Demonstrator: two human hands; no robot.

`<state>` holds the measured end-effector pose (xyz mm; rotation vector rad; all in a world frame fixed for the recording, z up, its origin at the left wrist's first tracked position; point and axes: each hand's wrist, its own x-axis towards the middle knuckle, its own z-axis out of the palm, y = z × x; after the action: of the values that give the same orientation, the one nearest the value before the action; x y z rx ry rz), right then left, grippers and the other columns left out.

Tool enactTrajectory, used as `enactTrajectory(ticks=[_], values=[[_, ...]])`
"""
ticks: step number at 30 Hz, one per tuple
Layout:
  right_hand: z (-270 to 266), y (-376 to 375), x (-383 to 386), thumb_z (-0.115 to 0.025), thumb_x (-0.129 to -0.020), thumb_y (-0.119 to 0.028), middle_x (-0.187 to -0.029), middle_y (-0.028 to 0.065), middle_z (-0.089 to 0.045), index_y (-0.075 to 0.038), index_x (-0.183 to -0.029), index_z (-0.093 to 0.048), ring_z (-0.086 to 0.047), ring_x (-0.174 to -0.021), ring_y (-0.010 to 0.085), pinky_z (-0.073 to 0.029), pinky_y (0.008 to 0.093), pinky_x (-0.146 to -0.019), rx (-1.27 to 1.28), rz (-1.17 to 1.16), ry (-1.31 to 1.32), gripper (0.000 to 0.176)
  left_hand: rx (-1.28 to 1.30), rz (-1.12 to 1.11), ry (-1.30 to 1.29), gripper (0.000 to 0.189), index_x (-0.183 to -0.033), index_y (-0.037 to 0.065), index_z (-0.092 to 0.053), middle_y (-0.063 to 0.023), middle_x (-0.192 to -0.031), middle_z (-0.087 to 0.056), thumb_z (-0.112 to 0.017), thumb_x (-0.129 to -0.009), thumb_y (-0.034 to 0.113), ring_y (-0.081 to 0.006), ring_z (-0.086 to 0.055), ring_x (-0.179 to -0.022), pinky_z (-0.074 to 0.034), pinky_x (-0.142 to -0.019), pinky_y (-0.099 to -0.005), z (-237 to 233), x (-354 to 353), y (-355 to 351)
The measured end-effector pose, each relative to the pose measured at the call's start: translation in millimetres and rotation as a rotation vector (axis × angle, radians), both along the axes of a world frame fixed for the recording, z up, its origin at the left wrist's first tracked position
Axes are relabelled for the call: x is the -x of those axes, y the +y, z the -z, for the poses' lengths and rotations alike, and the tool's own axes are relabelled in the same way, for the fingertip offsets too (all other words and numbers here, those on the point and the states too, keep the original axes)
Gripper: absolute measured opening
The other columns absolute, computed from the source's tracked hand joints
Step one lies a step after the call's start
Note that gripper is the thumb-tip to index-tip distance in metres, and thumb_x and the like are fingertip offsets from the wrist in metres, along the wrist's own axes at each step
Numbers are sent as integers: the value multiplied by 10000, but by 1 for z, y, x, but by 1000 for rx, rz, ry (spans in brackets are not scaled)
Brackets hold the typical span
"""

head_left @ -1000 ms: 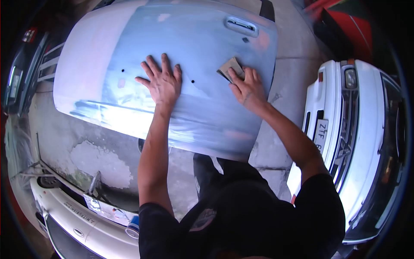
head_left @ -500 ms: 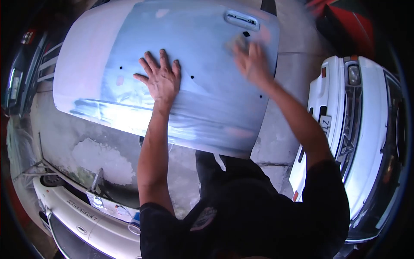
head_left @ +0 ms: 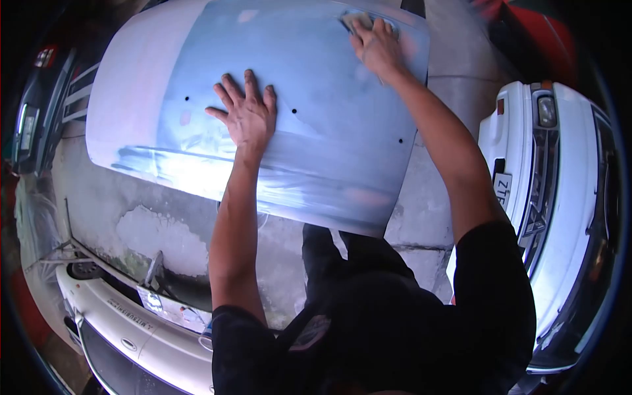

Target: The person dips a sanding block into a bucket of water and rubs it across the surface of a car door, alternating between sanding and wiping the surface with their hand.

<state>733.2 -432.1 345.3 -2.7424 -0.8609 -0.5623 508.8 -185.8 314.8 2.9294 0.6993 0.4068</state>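
A sanding pad (head_left: 357, 18) is clamped by the right hand (head_left: 376, 47) at the door (head_left: 316, 158)'s far edge; the left hand (head_left: 247, 117) is laid flat, fingers splayed.

Both hands lie on the door panel (head_left: 197, 79): left hand (head_left: 247, 118) centre, right hand (head_left: 376, 46) atop sanding pad (head_left: 357, 18) far-right.

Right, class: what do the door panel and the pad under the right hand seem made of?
Door panel: likely sheet metal, sanded matte grey-blue, soft glare along the lower edge. Pad: perhaps abrasive paper or block, tan, dull; mostly hidden under the right hand.
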Motion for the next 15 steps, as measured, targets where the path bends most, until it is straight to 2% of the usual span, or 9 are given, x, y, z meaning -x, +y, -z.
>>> enactTrajectory(ticks=[3, 5, 6, 8, 12, 13, 15], values=[[2, -7, 36, -695, -1021, -331, -1246, 267, -577, -185, -1469, -671, -580, -1122, 433, -521, 525, -932, 60, 58, 24, 472, 2, -2, -6, 706, -1660, 161, -434, -300, -1729, -260, -380, -1098, 585, -532, -166, -1618, -110, -1170, -859, -1, 0, -1], [10, -36, 109, -700, -1016, -331, -1247, 285, -558, -169, -1463, -672, -581, -1114, 444, -520, 531, -923, 37, -138, 9, 476, 4, -7, -12, 707, -1662, 163, -432, -298, -1731, -258, -376, -1098, 587, -530, -162, -1619, -108, -1172, -858, -10, -5, 1], [7, -50, 128, -700, -1016, -331, -1247, 285, -558, -169, -1463, -672, -581, -1114, 444, -520, 531, -923, 50, -142, 12, 476, 11, -10, 20, 709, -1664, 166, -430, -296, -1733, -255, -373, -1098, 589, -528, -158, -1621, -106, -1174, -858, -8, 1, -2], [6, -63, 138, -705, -1012, -326, -1239, 291, -542, -161, -1459, -671, -575, -1118, 458, -522, 540, -921, 22, -395, 106, 478, 21, -23, 19, 707, -1664, 167, -430, -295, -1728, -262, -372, -1099, 588, -526, -162, -1620, -105, -1173, -859, -8, -1, -2], [1, -8, 4, -658, -1039, -349, -1225, 262, -580, -194, -1476, -663, -596, -1124, 442, -528, 559, -927, -1, -106, 43, 464, -34, -8, -14, 705, -1664, 169, -432, -295, -1721, -272, -376, -1100, 589, -524, -167, -1617, -100, -1172, -862, 1, 0, 1], [4, 3, 4, -658, -1039, -349, -1225, 262, -580, -194, -1476, -663, -596, -1124, 442, -528, 559, -927, -6, -109, 49, 464, -39, -11, -8, 705, -1664, 169, -432, -295, -1721, -272, -376, -1100, 589, -524, -167, -1617, -100, -1172, -862, 3, 1, 2], [1, 12, 11, -633, -1052, -362, -1231, 249, -598, -206, -1465, -674, -609, -1129, 423, -530, 555, -924, 20, 83, 50, 443, -19, 0, -15, 706, -1661, 164, -435, -294, -1723, -267, -381, -1099, 588, -524, -163, -1618, -92, -1175, -861, 2, 1, 1]])
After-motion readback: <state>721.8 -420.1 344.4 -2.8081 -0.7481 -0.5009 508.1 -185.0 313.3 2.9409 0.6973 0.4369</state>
